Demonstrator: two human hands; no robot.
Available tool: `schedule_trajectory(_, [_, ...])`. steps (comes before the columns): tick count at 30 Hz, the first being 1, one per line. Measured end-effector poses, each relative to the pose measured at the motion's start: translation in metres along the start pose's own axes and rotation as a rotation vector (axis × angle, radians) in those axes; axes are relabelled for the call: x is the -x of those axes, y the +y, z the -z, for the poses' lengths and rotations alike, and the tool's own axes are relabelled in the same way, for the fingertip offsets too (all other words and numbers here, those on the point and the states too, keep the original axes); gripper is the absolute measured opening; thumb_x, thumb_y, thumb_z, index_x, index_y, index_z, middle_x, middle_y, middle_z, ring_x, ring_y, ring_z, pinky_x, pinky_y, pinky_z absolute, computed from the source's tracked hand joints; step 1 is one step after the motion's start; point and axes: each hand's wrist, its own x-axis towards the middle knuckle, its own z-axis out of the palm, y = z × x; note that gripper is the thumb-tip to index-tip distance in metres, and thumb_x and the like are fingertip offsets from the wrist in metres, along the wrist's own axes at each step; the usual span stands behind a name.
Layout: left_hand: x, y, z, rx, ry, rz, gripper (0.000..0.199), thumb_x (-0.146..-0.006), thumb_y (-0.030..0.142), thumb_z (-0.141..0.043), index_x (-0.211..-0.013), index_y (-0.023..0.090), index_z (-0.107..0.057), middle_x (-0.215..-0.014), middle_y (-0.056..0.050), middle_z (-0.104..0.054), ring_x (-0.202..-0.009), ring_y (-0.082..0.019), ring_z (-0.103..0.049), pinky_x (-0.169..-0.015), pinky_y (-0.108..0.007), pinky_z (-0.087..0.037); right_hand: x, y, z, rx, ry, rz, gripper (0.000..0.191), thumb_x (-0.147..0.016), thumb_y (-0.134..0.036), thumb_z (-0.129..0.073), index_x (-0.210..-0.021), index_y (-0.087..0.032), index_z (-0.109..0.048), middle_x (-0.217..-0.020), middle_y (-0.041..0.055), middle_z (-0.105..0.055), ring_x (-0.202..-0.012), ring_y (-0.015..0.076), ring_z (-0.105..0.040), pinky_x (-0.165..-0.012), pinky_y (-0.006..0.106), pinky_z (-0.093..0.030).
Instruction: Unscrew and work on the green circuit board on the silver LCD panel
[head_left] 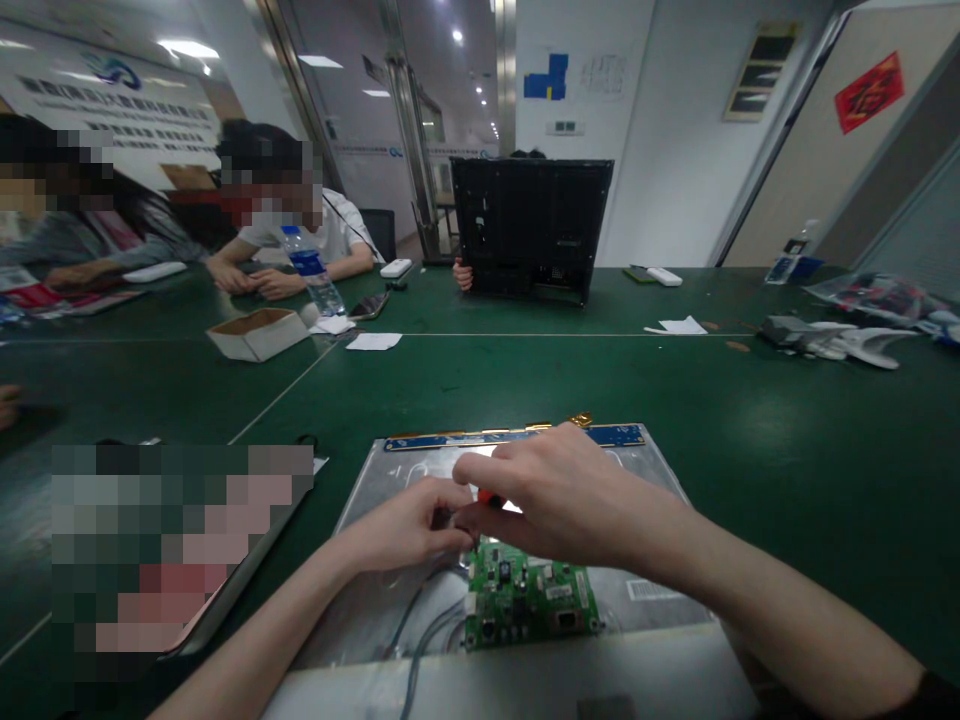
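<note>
Tabletop, green, spans the frame. At upper left, a seated person in a white shirt rests both arms behind an open box and a blue-labelled bottle. At lower centre lies a silvery flat panel. Over it, the left hand has its fingers bent close together near the board's upper-left corner; whether they grip anything cannot be told. Grey cables run beside the green circuit board on the panel. Just above the board, the right hand's curled fingers hold a red-orange object, mostly hidden. Clear plastic packaging lies at right.
</note>
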Motion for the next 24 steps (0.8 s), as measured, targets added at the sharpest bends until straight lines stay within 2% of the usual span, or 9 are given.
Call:
schedule_trajectory(3, [-0.0008, -0.0039, -0.0001, 0.025, 0.004, -0.018, 0.008, -0.076, 0.024, -0.06, -0.079, 0.017, -0.064, -0.078, -0.001, -0.063, -0.078, -0.021, -0.058, -0.07, -0.028, -0.045, 0.0005, -0.0014, 0.0007, -0.019, 0.022, 0.013, 0.012, -0.094, -0.028, -0.046, -0.099, -0.019, -0.052, -0.085, 0.0011, -0.067, -0.06, 0.0122, -0.05, -0.049, 0.027, -0.019])
schedule_trajectory(7, [-0.0021, -0.0074, -0.0014, 0.068, -0.005, -0.054, 0.009, -0.076, 0.022, -0.061, -0.082, 0.017, -0.066, -0.083, -0.002, -0.065, -0.078, -0.02, -0.059, -0.07, -0.027, -0.045, 0.0003, -0.0016, 0.0022, -0.053, 0.035, 0.027, 0.017, -0.087, -0.027, -0.05, -0.1, -0.015, -0.051, -0.089, 0.0033, -0.065, -0.062, 0.0126, -0.049, -0.048, 0.027, -0.024])
schedule_trajectory(14, [-0.0011, -0.0004, -0.0012, 0.045, 0.029, -0.033, 0.016, -0.078, 0.032, -0.061, -0.072, 0.018, -0.061, -0.073, -0.001, -0.06, -0.071, -0.02, -0.055, -0.064, -0.027, -0.043, 0.0005, 0.0013, -0.0013, 0.001, 0.029, 0.003, 0.019, -0.095, -0.039, -0.051, -0.098, -0.02, -0.053, -0.082, 0.0007, -0.068, -0.06, 0.0132, -0.052, -0.049, 0.028, -0.017])
schedule_trajectory(20, [-0.0015, -0.001, -0.002, 0.065, 0.025, -0.015, 0.01, -0.072, 0.024, -0.06, -0.078, 0.018, -0.066, -0.074, 0.0, -0.062, -0.071, -0.019, -0.057, -0.064, -0.027, -0.043, 0.0002, -0.001, -0.0001, -0.023, 0.027, 0.031, 0.01, -0.092, -0.026, -0.047, -0.098, -0.02, -0.052, -0.085, 0.0014, -0.068, -0.06, 0.0121, -0.051, -0.049, 0.028, -0.019])
schedule_trajectory(24, [-0.002, -0.004, -0.0025, 0.091, 0.025, -0.045, 0.01, -0.074, 0.024, -0.061, -0.079, 0.018, -0.067, -0.079, -0.002, -0.065, -0.075, -0.02, -0.059, -0.067, -0.027, -0.045, 0.0008, -0.0016, 0.0035, -0.038, 0.021, 0.028, 0.012, -0.088, -0.026, -0.049, -0.098, -0.019, -0.051, -0.087, 0.0021, -0.068, -0.06, 0.0123, -0.051, -0.048, 0.027, -0.019])
